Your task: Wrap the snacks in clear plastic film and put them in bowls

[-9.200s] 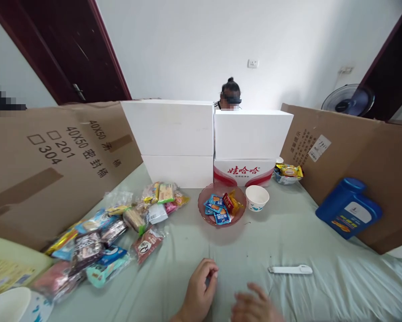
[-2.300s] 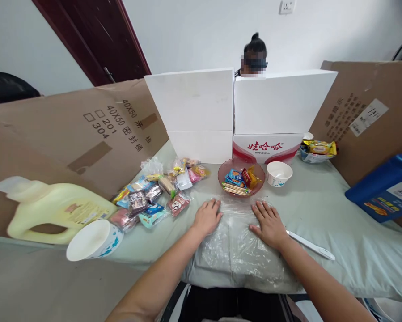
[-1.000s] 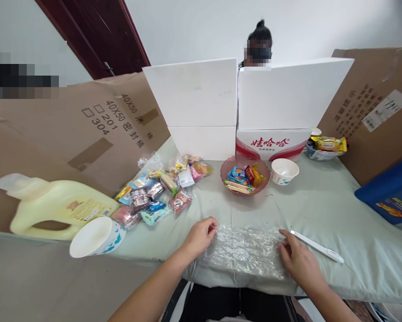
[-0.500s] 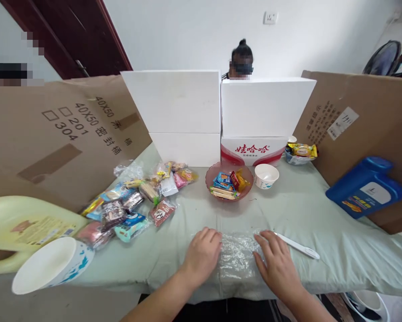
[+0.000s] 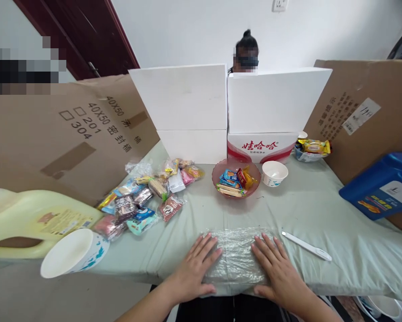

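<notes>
A crinkled sheet of clear plastic film (image 5: 237, 255) lies flat at the table's front edge. My left hand (image 5: 199, 266) rests on its left side, fingers spread and thumb pointing inward. On the right side of the film, my right hand (image 5: 277, 264) lies palm down with its fingers stretched out. Whether the film is a bag or a single sheet I cannot tell. Just right of my right hand is a white utility knife (image 5: 306, 246); neither hand touches it. Beyond the hands stands a pink translucent bowl (image 5: 217, 190) holding packaged snacks and a bundle of sticks.
Wrapped snacks (image 5: 143, 197) are heaped at left, beside a tilted paper bucket (image 5: 96, 257) and a yellow jug (image 5: 63, 219). A small paper bowl (image 5: 275, 174) stands by the pink bowl. White boxes (image 5: 194, 98), cardboard panels and a blue bottle (image 5: 378, 188) border the table. A person sits behind.
Both hands have gone from curled fingers to spread, flat fingers on the plastic film. The film now lies wider and flatter. The view has shifted slightly.
</notes>
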`<state>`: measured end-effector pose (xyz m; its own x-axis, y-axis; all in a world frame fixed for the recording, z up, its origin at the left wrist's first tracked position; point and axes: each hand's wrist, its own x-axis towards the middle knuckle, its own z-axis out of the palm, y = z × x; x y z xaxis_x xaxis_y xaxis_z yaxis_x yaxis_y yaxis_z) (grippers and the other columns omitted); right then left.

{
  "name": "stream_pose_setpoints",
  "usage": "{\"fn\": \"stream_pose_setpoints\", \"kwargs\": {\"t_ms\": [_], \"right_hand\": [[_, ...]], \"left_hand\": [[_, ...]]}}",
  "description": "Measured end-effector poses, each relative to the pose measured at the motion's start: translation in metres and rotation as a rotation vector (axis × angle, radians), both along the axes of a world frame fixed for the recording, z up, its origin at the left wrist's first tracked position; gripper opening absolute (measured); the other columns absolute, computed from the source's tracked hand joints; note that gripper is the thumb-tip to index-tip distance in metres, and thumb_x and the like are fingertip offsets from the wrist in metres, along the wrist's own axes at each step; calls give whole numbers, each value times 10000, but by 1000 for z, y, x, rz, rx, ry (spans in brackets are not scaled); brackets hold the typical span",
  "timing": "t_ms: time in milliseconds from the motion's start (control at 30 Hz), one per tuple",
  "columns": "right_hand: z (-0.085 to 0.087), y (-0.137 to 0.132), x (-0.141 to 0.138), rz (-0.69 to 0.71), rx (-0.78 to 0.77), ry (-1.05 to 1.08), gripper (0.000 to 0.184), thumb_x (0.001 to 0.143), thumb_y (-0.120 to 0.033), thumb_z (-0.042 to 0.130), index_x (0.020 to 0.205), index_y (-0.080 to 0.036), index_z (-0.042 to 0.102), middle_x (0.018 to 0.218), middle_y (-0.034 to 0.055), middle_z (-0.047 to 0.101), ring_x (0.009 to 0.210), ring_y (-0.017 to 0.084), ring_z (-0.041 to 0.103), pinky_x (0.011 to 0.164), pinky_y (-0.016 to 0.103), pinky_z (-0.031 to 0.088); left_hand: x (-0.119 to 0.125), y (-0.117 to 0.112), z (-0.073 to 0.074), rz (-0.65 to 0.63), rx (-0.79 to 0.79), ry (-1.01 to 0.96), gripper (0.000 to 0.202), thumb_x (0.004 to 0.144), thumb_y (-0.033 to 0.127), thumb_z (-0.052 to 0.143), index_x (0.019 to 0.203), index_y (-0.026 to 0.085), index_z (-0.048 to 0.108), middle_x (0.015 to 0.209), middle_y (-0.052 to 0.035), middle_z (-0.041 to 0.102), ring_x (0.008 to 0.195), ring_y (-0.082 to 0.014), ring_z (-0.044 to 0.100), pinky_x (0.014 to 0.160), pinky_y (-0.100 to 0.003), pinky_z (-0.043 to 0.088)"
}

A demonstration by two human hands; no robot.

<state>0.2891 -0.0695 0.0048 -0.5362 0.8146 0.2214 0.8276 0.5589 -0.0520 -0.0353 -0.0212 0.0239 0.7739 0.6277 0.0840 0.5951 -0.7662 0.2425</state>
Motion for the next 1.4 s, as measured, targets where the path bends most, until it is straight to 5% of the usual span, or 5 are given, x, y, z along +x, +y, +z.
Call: {"fn": "stream_pose_setpoints", "kwargs": {"t_ms": [267,467,733,1133,1400], "right_hand": [[3,-38,41,-47,-63,205,250,904,-243,514,1113,-275,646,1180,54,659,1166,227,570,969,383,471],[9,-13,28,-349,-122,451,277,978,-325,378,982,-226,636,942,56,705,881,190,673,772,315,537],[-12,24,9,-633,20,202,320,975,-368,362,1073,-191,610,944,74,722,738,215,683,622,309,478],[12,20,-40,-106,185,95,543,907,-445,499,1376,-174,459,1374,115,529,1340,290,364,1100,477,239],[-9,-16,-12,-160,119,-22,816,823,-542,575,1474,-124,314,1504,130,374,1389,317,293,1101,466,216]], "left_hand": [[-24,-5,11,66,-167,-370,195,930,150,448,986,211,624,969,-57,689,1015,-189,631,920,-325,519],[-2,20,-1,516,-107,-419,193,935,280,443,945,209,623,887,-31,706,797,-173,673,727,-275,540],[18,38,-17,613,175,-155,186,903,197,467,1002,187,624,922,-45,715,766,-195,680,678,-290,518],[84,2,-4,227,235,-126,405,928,286,479,1314,170,521,1347,-116,544,1257,-294,460,1030,-466,380],[50,0,-21,323,240,43,623,897,444,530,1458,228,366,1509,-119,352,1378,-355,278,1068,-541,268]]}}
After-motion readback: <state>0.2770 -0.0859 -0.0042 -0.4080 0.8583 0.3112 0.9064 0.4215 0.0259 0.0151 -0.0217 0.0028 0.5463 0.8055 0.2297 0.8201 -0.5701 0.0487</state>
